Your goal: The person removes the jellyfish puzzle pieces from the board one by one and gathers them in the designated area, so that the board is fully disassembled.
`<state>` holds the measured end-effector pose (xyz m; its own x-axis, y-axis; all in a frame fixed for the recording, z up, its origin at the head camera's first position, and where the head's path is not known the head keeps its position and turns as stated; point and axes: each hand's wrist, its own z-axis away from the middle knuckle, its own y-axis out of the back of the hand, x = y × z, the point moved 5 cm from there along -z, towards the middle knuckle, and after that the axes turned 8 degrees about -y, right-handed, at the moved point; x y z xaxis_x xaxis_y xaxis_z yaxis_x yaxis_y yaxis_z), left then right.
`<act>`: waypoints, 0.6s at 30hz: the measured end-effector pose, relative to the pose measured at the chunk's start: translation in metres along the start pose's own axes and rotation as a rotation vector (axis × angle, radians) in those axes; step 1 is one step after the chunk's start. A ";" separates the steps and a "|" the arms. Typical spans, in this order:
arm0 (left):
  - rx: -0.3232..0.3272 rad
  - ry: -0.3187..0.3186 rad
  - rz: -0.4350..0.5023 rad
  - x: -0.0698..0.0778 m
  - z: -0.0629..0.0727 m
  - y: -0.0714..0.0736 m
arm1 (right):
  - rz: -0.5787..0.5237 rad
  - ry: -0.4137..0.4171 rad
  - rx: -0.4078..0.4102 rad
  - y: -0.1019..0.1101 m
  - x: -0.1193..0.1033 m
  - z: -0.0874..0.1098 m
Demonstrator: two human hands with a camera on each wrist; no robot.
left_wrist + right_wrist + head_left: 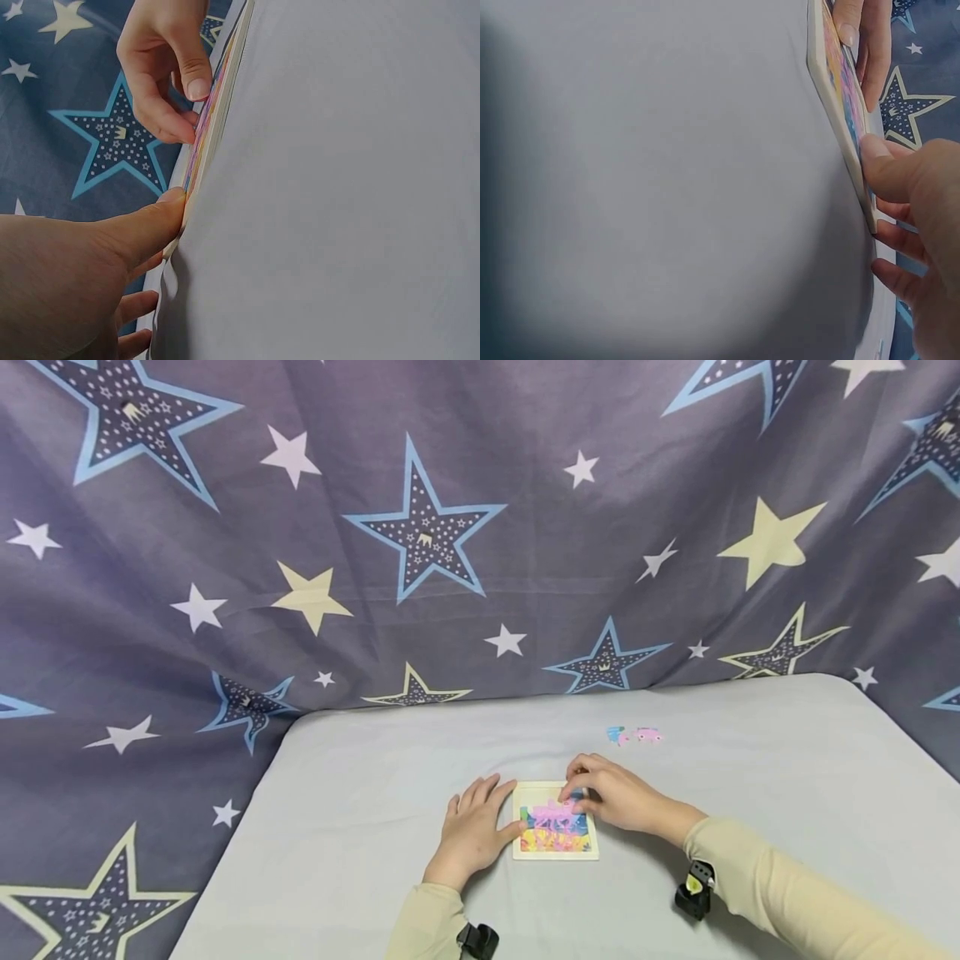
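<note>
In the head view a small square jigsaw puzzle (555, 855) with a pale frame lies on the covered table. Its picture is pink, blue and yellow. My left hand (472, 839) rests flat at its left side, fingers spread, with the thumb (154, 225) on the frame's edge. Over the puzzle's upper right, my right hand (611, 789) has bent fingers, and thumb and index finger pinch a pink puzzle piece (570, 804) at the board's surface. The fingers partly hide that piece. From the right wrist, the puzzle's edge (832, 105) shows side-on beneath the right thumb.
Two loose puzzle pieces lie farther back on the table: a blue and pink one (617, 735) and a pink one (649, 735). A light grey cloth (337, 827) covers the table. Behind it hangs a dark curtain (525, 560) printed with stars.
</note>
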<state>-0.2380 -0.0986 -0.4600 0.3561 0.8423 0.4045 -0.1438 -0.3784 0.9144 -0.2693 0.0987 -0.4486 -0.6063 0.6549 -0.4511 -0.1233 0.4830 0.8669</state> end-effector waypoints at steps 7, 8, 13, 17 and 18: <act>0.002 0.005 0.000 0.000 0.001 0.001 | 0.002 0.003 0.011 -0.001 -0.001 -0.002; 0.002 0.005 0.000 0.000 0.001 0.001 | 0.005 0.004 0.013 -0.001 -0.002 -0.002; 0.009 0.001 0.004 -0.001 0.002 0.001 | 0.024 0.034 0.033 0.000 -0.005 -0.002; 0.008 0.001 0.006 0.000 0.003 0.001 | 0.023 0.050 0.049 0.002 -0.005 -0.002; 0.009 0.000 0.006 0.000 0.003 0.001 | 0.017 0.051 0.050 0.002 -0.005 -0.002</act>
<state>-0.2358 -0.1001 -0.4593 0.3554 0.8400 0.4100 -0.1378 -0.3867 0.9118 -0.2677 0.0953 -0.4438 -0.6471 0.6336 -0.4242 -0.0743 0.5013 0.8621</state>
